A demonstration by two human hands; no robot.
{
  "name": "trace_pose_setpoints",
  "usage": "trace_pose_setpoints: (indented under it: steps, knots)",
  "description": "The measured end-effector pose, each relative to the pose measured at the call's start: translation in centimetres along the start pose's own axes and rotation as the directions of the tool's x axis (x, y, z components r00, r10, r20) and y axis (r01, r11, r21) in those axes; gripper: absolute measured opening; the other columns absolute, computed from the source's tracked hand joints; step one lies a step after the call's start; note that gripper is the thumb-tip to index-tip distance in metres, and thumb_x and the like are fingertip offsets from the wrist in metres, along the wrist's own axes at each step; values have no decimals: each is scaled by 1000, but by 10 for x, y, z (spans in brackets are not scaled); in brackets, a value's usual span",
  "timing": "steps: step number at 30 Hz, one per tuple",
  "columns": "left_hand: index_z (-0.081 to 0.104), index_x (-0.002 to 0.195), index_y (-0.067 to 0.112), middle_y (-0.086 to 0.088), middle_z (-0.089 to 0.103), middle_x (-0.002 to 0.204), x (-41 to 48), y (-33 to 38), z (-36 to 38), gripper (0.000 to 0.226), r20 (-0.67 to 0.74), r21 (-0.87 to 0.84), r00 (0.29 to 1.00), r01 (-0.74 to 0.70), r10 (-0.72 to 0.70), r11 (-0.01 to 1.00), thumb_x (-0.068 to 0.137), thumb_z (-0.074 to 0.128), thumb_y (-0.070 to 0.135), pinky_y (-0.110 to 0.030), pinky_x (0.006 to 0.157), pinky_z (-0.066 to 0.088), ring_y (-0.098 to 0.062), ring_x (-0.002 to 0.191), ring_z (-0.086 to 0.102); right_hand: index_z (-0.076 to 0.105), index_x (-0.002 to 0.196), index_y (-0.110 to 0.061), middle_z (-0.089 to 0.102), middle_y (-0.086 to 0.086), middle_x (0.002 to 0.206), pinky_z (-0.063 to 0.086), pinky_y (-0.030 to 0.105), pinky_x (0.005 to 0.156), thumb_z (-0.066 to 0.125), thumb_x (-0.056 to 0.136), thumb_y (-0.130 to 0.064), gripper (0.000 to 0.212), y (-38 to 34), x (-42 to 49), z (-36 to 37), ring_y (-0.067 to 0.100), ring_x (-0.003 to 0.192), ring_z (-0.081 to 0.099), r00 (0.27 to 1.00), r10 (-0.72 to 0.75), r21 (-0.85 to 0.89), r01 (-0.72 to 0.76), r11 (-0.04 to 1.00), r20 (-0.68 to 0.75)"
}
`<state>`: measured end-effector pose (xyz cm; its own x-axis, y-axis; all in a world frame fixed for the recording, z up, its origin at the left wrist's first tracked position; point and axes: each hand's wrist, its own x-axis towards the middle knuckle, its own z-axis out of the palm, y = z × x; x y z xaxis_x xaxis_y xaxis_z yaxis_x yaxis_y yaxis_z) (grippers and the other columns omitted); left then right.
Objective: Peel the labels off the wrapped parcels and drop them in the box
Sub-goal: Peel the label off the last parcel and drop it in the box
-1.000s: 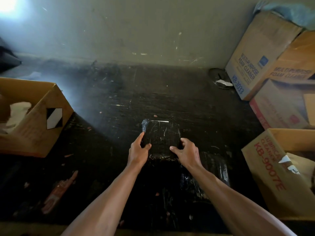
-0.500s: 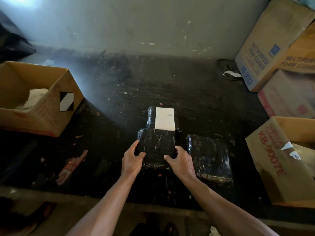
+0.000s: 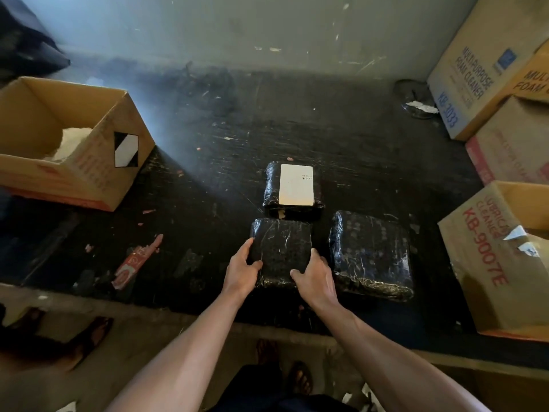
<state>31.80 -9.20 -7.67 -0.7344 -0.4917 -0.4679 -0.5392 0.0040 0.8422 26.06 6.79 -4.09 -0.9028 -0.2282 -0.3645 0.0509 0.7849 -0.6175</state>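
Left hand point(image 3: 242, 270) and right hand point(image 3: 316, 279) clamp the near black plastic-wrapped parcel point(image 3: 280, 248) by its sides, close to the dark scuffed table point(image 3: 208, 179) front edge.
Three crinkly wrapped parcels: one behind carries a white rectangular label point(image 3: 296, 184), one lies just right point(image 3: 371, 254). Bare table separates them from the open cardboard box point(image 3: 89, 162) at left.

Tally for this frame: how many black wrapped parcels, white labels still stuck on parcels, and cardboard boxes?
Parcels: 3
Label on a parcel: 1
Cardboard boxes: 5
Total: 9
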Motion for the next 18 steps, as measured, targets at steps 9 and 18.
trace_pose_setpoints:
  steps: [9, 18]
  knots:
    - [46, 142, 34, 15, 58, 130, 23, 24, 1, 53, -19, 22, 998, -67, 68, 998, 94, 58, 14, -27, 96, 47, -6, 122, 53, 21, 157, -8, 35, 10, 156, 40, 34, 108, 63, 95, -26, 77, -22, 24, -11, 24, 140, 41, 1000, -19, -15, 19, 1000, -18]
    - [35, 150, 22, 3, 43, 150, 74, 78, -2, 62, -47, 35, 993, -110, 112, 993, 94, 61, 17, -24, 102, 30, -12, 136, 40, 37, 149, -10, 43, 10, 148, 43, 32, 101, 64, 95, -27, 63, -57, 84, -41, 24, 131, 49, 992, -62, -7, 62, 998, -110]
